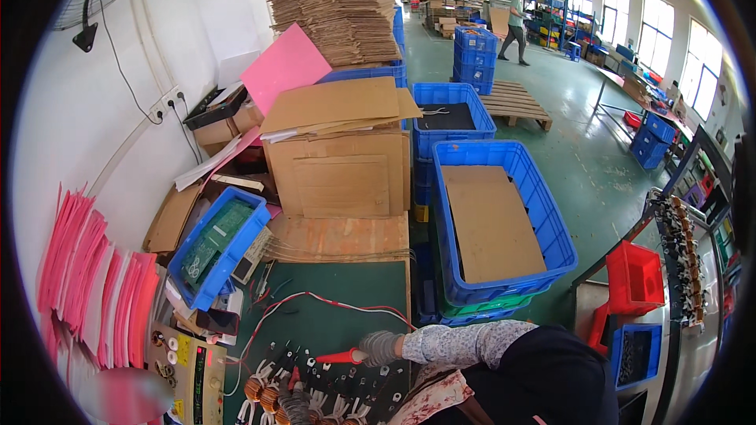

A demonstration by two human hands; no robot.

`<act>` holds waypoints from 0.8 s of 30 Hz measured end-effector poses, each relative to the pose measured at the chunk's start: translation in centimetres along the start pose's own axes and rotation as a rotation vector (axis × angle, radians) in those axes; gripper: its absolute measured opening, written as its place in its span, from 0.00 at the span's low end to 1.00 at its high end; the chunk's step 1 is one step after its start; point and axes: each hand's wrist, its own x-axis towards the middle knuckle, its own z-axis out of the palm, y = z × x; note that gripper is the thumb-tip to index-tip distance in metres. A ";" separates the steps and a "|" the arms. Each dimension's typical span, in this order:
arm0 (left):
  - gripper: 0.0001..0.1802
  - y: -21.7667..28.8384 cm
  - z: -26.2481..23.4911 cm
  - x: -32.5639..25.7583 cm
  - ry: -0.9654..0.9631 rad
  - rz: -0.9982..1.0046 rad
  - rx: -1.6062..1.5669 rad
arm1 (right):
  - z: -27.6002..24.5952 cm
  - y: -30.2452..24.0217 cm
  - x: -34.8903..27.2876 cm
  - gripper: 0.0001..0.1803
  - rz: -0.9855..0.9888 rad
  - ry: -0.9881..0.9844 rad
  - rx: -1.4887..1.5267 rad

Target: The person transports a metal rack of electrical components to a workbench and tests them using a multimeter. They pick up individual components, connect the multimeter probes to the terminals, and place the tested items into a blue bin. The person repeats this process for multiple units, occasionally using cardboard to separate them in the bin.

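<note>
1. The right hand [380,346], in a grey knit glove, is closed around the grip of a red probe [340,357] and points its tip to the left, low over the green surface [346,291].
2. The left hand [295,407], also gloved in grey, is at the bottom edge of the view among the small parts; whether its fingers are spread or pinched together I cannot tell.
3. Copper-wound coils [264,395] lie in a row just left of the left hand, with small black parts and white clips scattered beside them.
4. A red wire [315,297] runs in a loop over the surface from the probe toward a beige test meter [193,374] at the lower left.
5. Behind the meter stands a small blue bin [220,245] holding green circuit boards.
6. Pink sheets [94,291] lean in a stack at the far left.
7. Right of the surface, a large blue crate [504,220] holds a flat cardboard sheet [490,224].
8. Further back stand cardboard boxes [339,165] and a tall pile of flattened cardboard [339,8].
9. A person [516,24] walks in the far aisle.
</note>
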 end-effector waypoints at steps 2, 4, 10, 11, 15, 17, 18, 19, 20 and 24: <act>0.20 0.1 0.1 0.2 -0.004 -0.003 0.004 | 0.0 0.1 0.1 0.14 0.007 0.008 0.004; 0.20 0.2 0.0 0.3 -0.001 -0.003 0.008 | -0.4 -0.3 0.1 0.14 0.016 0.007 0.015; 0.20 0.4 0.4 0.4 -0.002 -0.011 0.011 | -0.1 0.1 -0.1 0.14 0.049 -0.012 0.023; 0.20 0.3 0.5 0.0 0.001 -0.013 0.012 | -0.1 0.2 -0.3 0.14 0.041 -0.006 0.034; 0.20 0.4 0.7 -0.7 0.005 -0.007 0.006 | -0.9 -0.6 -0.9 0.15 0.071 -0.076 0.031; 0.21 0.3 0.6 -1.4 0.009 -0.002 0.003 | -1.4 -1.2 -1.0 0.15 0.095 -0.120 0.009; 0.21 0.4 0.4 -1.7 0.017 0.004 -0.003 | -1.5 -1.3 -0.9 0.15 0.094 -0.125 0.000; 0.21 0.3 0.1 -2.0 0.021 0.010 -0.004 | -1.3 -1.6 -0.7 0.15 0.094 -0.137 -0.007; 0.21 0.6 0.0 -2.6 0.024 0.014 -0.006 | -1.2 -1.5 -0.4 0.15 0.102 -0.115 -0.016; 0.24 0.0 -0.5 -2.0 0.004 0.152 0.018 | 0.7 -1.0 0.8 0.16 0.037 -0.079 -0.009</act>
